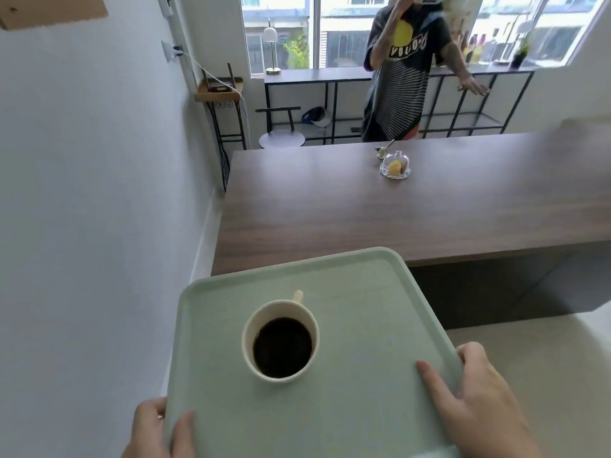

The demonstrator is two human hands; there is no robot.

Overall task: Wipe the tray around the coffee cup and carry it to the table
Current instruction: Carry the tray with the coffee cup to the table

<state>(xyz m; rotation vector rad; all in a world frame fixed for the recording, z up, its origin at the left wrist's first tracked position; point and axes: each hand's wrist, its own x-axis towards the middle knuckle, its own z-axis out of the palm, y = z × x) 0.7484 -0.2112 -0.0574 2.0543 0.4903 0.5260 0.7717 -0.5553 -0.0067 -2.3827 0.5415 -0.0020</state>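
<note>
Left hand: grips the near left edge of the tray, thumb lying on the tray's top face, fingers wrapped under the rim and hidden; wrist cut off by the bottom of the frame.

Right hand: grips the tray's right edge near its near corner, thumb flat on the top face and pointing inward, one finger curled over the rim, the rest hidden beneath; forearm cut off at the frame edge.

Tray: pale green, rectangular, rounded corners, low raised rim. Held in the air between both hands, in front of the desk; its far corner overlaps the desk's near edge in view, and whether it touches cannot be told. Long axis runs away from the person, angled slightly right. Near end cut off by the frame.

Coffee cup: cream, upright, left of the tray's centre, filled with black coffee. Handle points away from the person, mostly hidden behind the cup wall.

Desk: dark wood top, right end blurred. Well back on it, a glass domed dish with something yellow inside; just behind it a small object, indistinct.

Beyond the desk: a second person in a striped shirt, head cut off by the top of the frame.
</note>
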